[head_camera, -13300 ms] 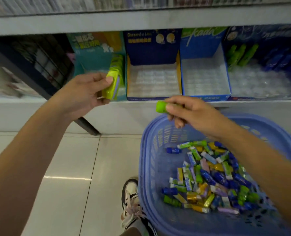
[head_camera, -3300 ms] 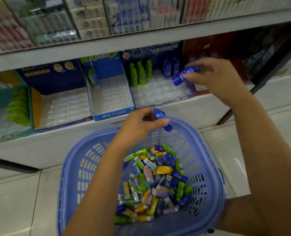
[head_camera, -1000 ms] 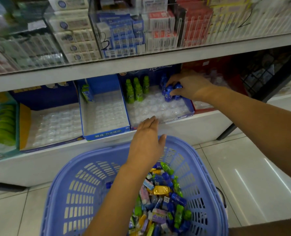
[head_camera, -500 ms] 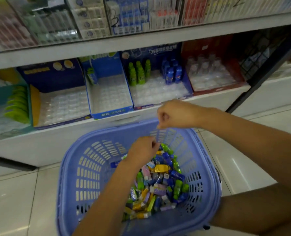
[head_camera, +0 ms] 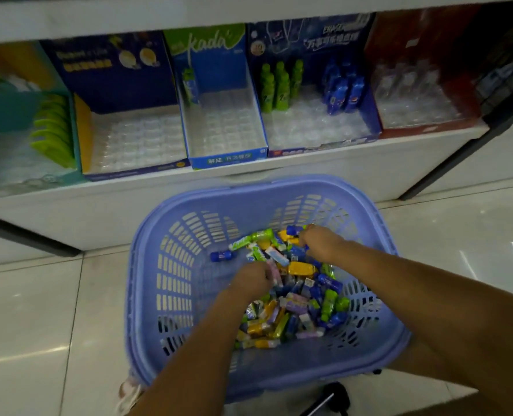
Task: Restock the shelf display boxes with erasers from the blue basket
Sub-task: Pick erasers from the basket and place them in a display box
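Note:
The blue basket [head_camera: 147, 265] stands on the floor below the shelf, holding a pile of mixed erasers [head_camera: 297, 301]. My left hand [head_camera: 252, 280] is down in the pile with its fingers curled among the erasers; what it holds is hidden. My right hand [head_camera: 315, 238] is at the far side of the pile, fingertips pinching a blue eraser [head_camera: 292, 230]. On the shelf, the dark blue display box [head_camera: 318, 130] holds green bottle erasers [head_camera: 279, 85] and blue bottle erasers [head_camera: 343, 91] at its back.
Left of it stand the kada box [head_camera: 225, 130] with one eraser, a navy and yellow box [head_camera: 129, 139], and a teal box with green erasers [head_camera: 51, 130]. A red box [head_camera: 423, 112] is at the right. A lone blue eraser [head_camera: 222, 255] lies on the basket floor.
My right hand has dropped from above the basket rim into the pile. My left hand has pushed deeper among the erasers. The view has tilted down toward the basket.

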`<move>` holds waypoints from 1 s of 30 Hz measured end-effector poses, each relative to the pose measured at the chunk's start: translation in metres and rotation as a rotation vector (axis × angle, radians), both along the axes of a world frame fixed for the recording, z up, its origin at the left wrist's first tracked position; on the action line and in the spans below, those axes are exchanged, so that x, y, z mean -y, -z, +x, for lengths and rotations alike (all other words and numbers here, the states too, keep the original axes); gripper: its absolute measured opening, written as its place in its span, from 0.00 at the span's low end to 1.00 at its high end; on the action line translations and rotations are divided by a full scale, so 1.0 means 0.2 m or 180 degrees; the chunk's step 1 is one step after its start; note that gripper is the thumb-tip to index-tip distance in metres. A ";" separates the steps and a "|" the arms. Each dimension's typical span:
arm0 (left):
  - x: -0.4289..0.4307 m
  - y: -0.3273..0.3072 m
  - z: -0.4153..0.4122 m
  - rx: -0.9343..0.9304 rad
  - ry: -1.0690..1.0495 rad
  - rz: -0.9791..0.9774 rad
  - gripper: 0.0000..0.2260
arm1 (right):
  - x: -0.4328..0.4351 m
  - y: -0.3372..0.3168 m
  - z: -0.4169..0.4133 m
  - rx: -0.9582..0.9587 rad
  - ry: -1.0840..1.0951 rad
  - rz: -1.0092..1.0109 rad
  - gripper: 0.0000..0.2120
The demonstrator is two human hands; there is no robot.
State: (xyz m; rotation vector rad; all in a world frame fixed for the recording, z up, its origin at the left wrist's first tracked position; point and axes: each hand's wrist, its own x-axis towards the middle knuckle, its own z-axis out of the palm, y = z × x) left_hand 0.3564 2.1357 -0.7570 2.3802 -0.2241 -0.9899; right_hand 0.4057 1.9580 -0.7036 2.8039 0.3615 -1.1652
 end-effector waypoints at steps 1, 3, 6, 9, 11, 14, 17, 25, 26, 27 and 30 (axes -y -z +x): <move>0.01 0.00 0.01 0.0040 -0.0262 -0.0120 0.09 | -0.02 -0.01 0.02 0.0010 0.0124 0.0010 0.10; 0.05 0.01 0.03 0.0102 -0.0689 -0.0336 0.11 | -0.02 -0.03 0.07 0.0056 0.0449 0.0120 0.09; 0.12 0.01 0.05 -0.0207 -0.1103 -0.0872 0.19 | -0.01 -0.04 0.12 0.0004 0.0973 0.0645 0.11; 0.14 0.00 0.06 -0.0623 -0.1616 -0.1654 0.17 | -0.02 -0.06 0.10 -0.0697 0.1933 0.1818 0.12; 0.13 -0.01 0.06 -0.0784 -0.1791 -0.1965 0.12 | -0.01 -0.04 0.08 -0.0980 0.2283 0.2136 0.12; 0.07 -0.02 0.07 -0.0635 -0.1821 -0.1789 0.08 | 0.02 0.03 0.05 -0.0527 0.1283 0.1056 0.08; -0.01 -0.02 0.08 -0.0425 -0.1712 -0.1392 0.09 | 0.02 0.09 -0.04 -0.0583 0.0076 -0.0187 0.12; -0.06 -0.09 0.15 -0.0722 -0.1702 -0.1070 0.16 | -0.03 0.15 -0.11 -0.0759 -0.0362 -0.0772 0.04; -0.05 -0.10 0.16 -0.0751 -0.1720 -0.1110 0.17 | -0.03 0.16 -0.12 -0.0817 -0.0274 -0.0712 0.09; -0.05 -0.13 0.18 -0.0763 -0.1668 -0.1109 0.19 | -0.01 0.15 -0.12 -0.0877 -0.0176 -0.0619 0.16; -0.04 -0.20 0.22 -0.0744 -0.1267 -0.0987 0.19 | 0.05 0.03 -0.07 -0.0939 0.0024 -0.0110 0.12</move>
